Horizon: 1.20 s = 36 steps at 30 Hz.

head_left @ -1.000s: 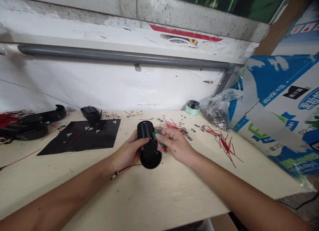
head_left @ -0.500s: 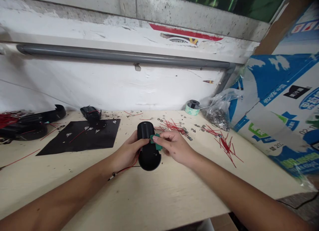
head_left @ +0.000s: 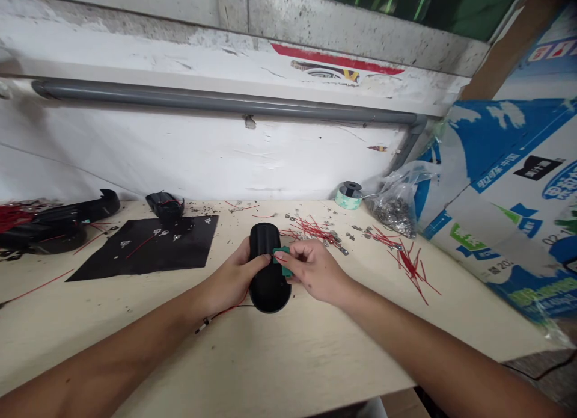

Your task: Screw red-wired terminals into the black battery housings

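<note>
A black oval plastic housing (head_left: pixel 269 285) lies on the pale wooden table (head_left: pixel 279 358) in front of me. My left hand (head_left: pixel 234 276) grips its left side, thumb across the top. My right hand (head_left: pixel 311 267) pinches a small green circuit board (head_left: pixel 283 258) and holds it against the housing's upper right edge. A thin red wire (head_left: pixel 223 313) with a metal end trails out from under my left hand toward me.
A black sheet (head_left: pixel 148 246) with small metal bits lies to the left, with more black housings (head_left: pixel 58 222) beyond it. Loose red wires (head_left: pixel 406 261) and metal terminals scatter to the right. A solder spool (head_left: pixel 348 195), a plastic bag (head_left: pixel 396 204) and a printed carton (head_left: pixel 509 195) stand at the back right.
My right hand has brought the green board left and down onto the housing. The housing has shifted slightly toward me.
</note>
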Tool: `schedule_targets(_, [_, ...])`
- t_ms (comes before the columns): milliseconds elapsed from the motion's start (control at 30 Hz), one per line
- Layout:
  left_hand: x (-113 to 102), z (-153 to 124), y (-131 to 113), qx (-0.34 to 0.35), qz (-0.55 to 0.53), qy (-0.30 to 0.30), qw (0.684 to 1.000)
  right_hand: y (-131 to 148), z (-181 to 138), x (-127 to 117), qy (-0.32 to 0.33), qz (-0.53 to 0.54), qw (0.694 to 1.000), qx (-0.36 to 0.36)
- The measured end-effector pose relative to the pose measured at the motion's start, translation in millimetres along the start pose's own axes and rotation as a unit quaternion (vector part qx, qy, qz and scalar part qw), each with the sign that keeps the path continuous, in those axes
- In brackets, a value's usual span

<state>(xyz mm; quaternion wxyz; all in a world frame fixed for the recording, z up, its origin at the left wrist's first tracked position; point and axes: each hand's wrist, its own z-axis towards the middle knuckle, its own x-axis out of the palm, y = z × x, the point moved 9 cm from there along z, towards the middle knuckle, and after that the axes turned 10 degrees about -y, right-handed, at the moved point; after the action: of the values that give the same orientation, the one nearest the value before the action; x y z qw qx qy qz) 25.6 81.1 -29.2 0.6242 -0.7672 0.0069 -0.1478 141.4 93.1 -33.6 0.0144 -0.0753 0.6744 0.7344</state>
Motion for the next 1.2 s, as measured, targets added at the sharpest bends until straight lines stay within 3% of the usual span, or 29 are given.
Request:
schedule_targets(267, [-0.5, -0.9, -4.7, 0.015, 0.045, -0.012, 0.999, 1.9, -2.9, 3.4, -0.002, 0.009, 1.000, -0.013])
schedule_targets(400, [-4.5, -0.9, -1.7, -0.024, 0.021, -0.037, 0.999, 15.1, -0.5, -2.4, -0.022, -0.006, 0.996, -0.088])
schedule_targets(500, [-8.1, 1.3, -1.3, -0.036, -0.034, -0.041, 0.998, 30.2, 1.3, -20.2, -0.071, 0.048, 0.985, -0.148])
schedule_targets(667, [-17.3, 6.0, 3.3, -0.067, -0.105, -0.057, 0.991, 25.8, 5.7, -35.6, -0.061, 0.138, 0.985, -0.089])
schedule_targets(833, [-17.6, 10.8, 4.6, -0.072, -0.164, -0.044, 0.983, 33.1, -9.5, -16.7, 0.064, 0.000, 0.994, -0.092])
schedule_targets(1033, [-8.3, 9.5, 4.5, -0.093, -0.176, 0.028, 0.980, 57.7, -28.9, 14.0, 0.137, -0.217, 0.949, -0.185])
schedule_targets(1100, [-3.9, 7.3, 4.5, -0.102, -0.169, 0.059, 0.978, 65.8, -35.4, 10.9, 0.143, -0.253, 0.938, -0.189])
schedule_targets(1200, [0.2, 5.5, 4.1, -0.102, -0.164, 0.095, 0.977, 86.6, -62.7, -20.8, 0.122, -0.270, 0.936, -0.190])
